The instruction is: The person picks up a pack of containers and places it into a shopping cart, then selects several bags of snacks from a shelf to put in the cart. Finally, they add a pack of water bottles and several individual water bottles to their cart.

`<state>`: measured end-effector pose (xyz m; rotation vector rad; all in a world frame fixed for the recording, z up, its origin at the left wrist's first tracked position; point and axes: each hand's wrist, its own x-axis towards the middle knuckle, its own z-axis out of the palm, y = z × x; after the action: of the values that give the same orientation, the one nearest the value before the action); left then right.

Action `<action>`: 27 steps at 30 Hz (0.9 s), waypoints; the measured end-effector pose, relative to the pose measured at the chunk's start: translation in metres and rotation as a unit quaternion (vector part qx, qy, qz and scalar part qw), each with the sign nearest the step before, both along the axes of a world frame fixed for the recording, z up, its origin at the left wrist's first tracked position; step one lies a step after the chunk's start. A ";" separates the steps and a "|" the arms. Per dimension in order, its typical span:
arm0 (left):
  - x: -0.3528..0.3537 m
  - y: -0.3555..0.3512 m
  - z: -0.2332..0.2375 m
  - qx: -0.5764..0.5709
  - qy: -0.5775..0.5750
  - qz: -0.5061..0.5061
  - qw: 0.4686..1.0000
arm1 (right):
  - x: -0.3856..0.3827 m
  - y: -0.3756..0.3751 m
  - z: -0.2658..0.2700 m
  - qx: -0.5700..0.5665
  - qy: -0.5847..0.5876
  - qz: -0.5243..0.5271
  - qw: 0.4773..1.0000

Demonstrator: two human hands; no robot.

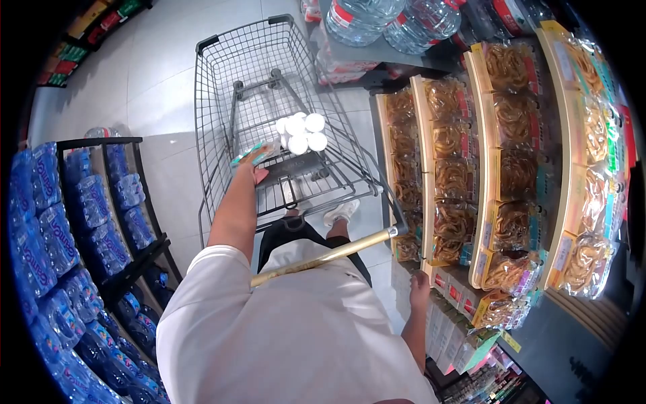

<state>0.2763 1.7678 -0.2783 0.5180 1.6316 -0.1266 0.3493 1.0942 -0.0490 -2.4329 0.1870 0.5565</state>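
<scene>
Grey wire cart [206, 43]: ahead of the person; the left hand [252, 172] reaches over its near left part, the right hand [418, 288] is outside it, to the right.
Clear packet, teal edge [258, 153]: at the left hand's fingertips, within the cart's outline; forward and left of the right hand, well apart from it. Long axis slants across the fingers, right end farther forward. Left hand much the nearer.
Hands: wide apart. Left, fingers against the packet, thumb off to the right; whether clamped on it, cannot tell. Right, lowered beside the shelf; finger closure cannot be told, no held item visible.
Cart contents: white round-ended items [301, 133], grouped to the right of the left hand, slightly forward; the packet at their left.
Gold-coloured handle bar [324, 257]: between the two hands, nearer the body than the left.
Tiered shelf, pale edges [427, 161]: forward and right of the right hand; holds clear bags of brown coiled contents [513, 121].
Black rack [101, 142]: left of the left hand; holds blue-wrapped bottle packs [57, 237].
</scene>
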 end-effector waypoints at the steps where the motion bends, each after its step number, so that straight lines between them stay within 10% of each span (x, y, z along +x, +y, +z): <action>1: -0.006 0.000 -0.009 -0.019 -0.016 0.011 1.000 | -0.001 -0.005 -0.004 0.003 0.012 -0.011 1.000; 6: 0.001 -0.009 -0.008 0.111 -0.035 -0.004 0.993 | -0.013 -0.029 -0.033 -0.003 0.039 -0.002 0.999; 14: -0.028 0.019 -0.094 -0.112 -0.028 0.087 0.989 | -0.013 -0.015 -0.018 -0.040 0.052 0.026 0.998; 19: -0.021 0.009 -0.067 0.043 0.066 0.101 0.992 | -0.015 0.008 0.001 -0.025 0.074 0.000 0.997; 24: -0.004 -0.002 -0.022 0.203 0.280 -0.414 0.842 | -0.025 0.001 -0.012 -0.039 0.073 0.017 0.996; 27: -0.006 -0.006 0.004 0.251 0.218 -0.513 0.791 | -0.023 -0.001 -0.014 -0.044 0.088 0.024 0.995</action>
<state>0.2703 1.7617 -0.2745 1.8858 1.6367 -0.6699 0.3258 1.0932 -0.0629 -2.4777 0.2308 0.8013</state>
